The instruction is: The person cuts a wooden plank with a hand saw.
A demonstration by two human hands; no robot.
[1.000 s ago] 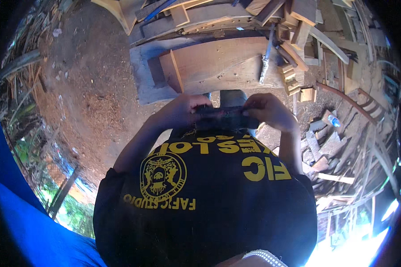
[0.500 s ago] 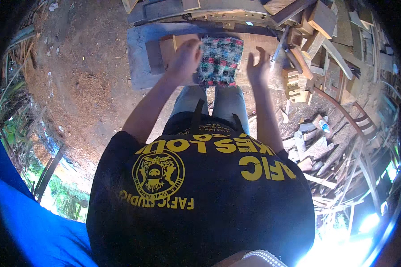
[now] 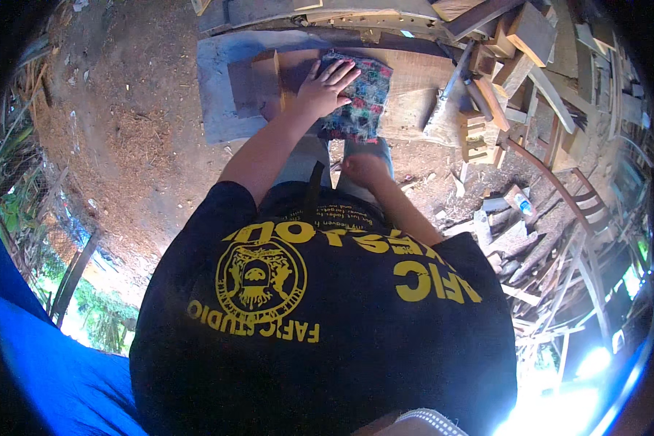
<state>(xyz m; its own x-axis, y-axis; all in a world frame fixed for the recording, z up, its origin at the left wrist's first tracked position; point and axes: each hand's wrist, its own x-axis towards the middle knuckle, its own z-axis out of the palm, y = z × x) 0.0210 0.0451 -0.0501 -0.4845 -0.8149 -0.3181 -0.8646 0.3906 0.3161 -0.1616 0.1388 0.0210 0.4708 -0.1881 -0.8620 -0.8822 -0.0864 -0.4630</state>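
A folded checkered cloth (image 3: pixel 370 98), in red, green, black and white, lies on a brown wooden board (image 3: pixel 414 80) in front of my knees. My left hand (image 3: pixel 328 89) rests flat on the cloth's upper left part, fingers spread. Close to my body, over my right thigh, is my right hand (image 3: pixel 365 171). Its fingers look curled in, and whatever they may hold is hidden. Left of the cloth, a small wooden block (image 3: pixel 267 76) stands on the board.
A long narrow tool (image 3: pixel 454 76) lies at the board's right end. Stacked timber pieces (image 3: pixel 530 33) are at the far right. A notched wooden piece (image 3: pixel 476 138), a brown curved frame (image 3: pixel 585 203) and scattered offcuts (image 3: pixel 516 240) lie nearer. Sawdust covers the ground (image 3: pixel 138 145) at left.
My left hand has come down onto the cloth and spread out. My right hand has moved from beside the cloth, over the board, back toward my thigh, and its fingers have curled.
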